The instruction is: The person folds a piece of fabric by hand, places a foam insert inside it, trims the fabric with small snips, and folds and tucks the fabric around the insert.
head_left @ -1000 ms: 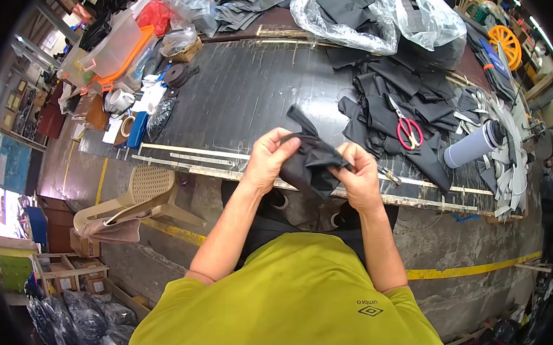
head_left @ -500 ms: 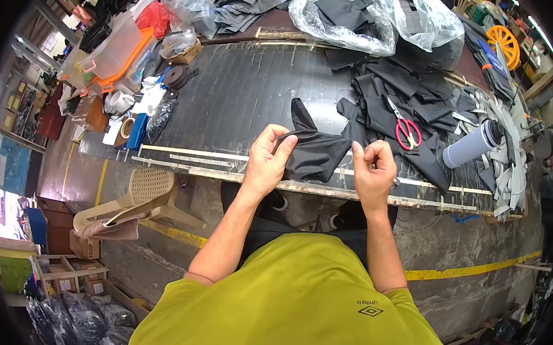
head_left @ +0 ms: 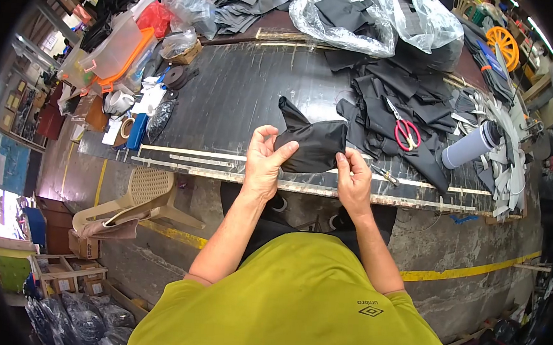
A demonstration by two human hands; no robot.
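A piece of black fabric (head_left: 313, 146) is spread between my two hands, above the front edge of the dark table (head_left: 230, 99). My left hand (head_left: 266, 162) holds its left side, with the thumb on top and the fingers behind. My right hand (head_left: 354, 181) pinches the lower right corner between thumb and fingers. A narrower rolled part of the fabric sticks up at its upper left. To the right, scissors with red handles (head_left: 408, 135) lie on a pile of black fabric pieces (head_left: 384, 103).
A grey-blue bottle (head_left: 467, 146) stands at the right beside grey strips (head_left: 513, 163). Clear plastic bags (head_left: 306, 21) with dark fabric lie at the back. Plastic boxes (head_left: 115, 46), a tape roll (head_left: 126, 127) and a blue box (head_left: 136, 130) are at the left. A beige chair (head_left: 150, 186) stands below the table's edge.
My right hand has moved back left to the fabric and taken its lower right corner. The bunched fabric has opened out flatter between my hands.
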